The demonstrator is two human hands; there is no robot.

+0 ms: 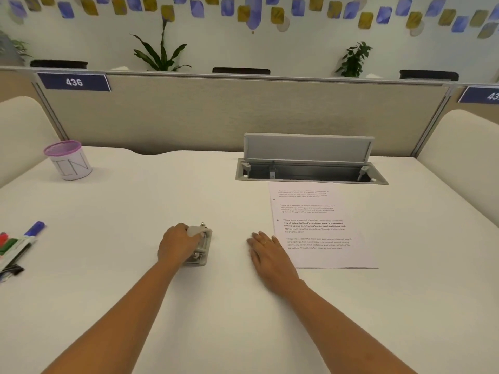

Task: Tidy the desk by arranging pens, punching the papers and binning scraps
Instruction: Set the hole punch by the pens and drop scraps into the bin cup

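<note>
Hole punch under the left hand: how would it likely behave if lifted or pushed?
The hole punch looks metal and compact, so it is probably rigid and heavy for its size. It sits low and flat on the smooth desk, which suggests sliding, not rolling or tipping. The left hand grips its lever, which may hinge down.

L hand (176,245) centre-left of frame, fingers curled over hole punch (202,248), gripping it. R hand (266,252) just right of centre: flat, palm down, fingers straight. Both forearms bare, extended fwd from lower frame edge.
</note>
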